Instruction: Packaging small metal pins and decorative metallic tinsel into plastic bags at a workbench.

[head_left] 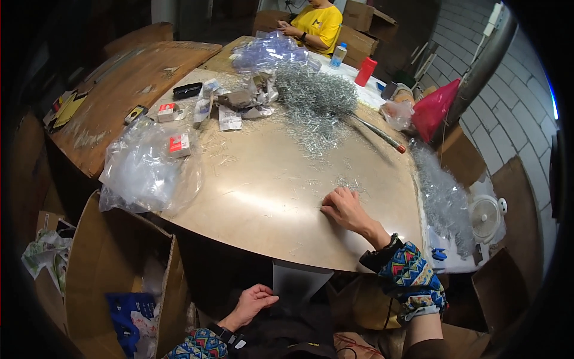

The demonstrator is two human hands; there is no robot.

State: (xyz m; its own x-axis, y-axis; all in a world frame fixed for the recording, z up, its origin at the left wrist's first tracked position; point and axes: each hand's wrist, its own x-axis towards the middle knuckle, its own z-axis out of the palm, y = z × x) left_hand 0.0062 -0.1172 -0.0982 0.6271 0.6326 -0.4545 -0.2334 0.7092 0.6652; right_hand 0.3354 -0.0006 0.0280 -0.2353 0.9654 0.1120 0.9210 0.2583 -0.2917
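Observation:
My left hand point(254, 304) is low in front of me, below the table edge, with thumb and fingers pinched at the side of a translucent plastic bag point(299, 280). My right hand point(347, 210) rests on the tan tabletop point(251, 179), its fingers curled down and pressed together. What those fingertips hold, if anything, is hidden. Just beyond them lies a small scatter of thin metal pins point(348, 183), nail-like in shape. Farther back rises a large tangled heap of the same silvery pins point(317, 99), spilling toward me.
A rod with a red end point(382, 136) sticks out of the heap. Left are clear plastic bags point(146, 167) and a red-and-white box point(179, 145). An open cardboard box point(113, 251) stands below left. A person in yellow point(317, 27) sits across; a fan point(485, 218) is right.

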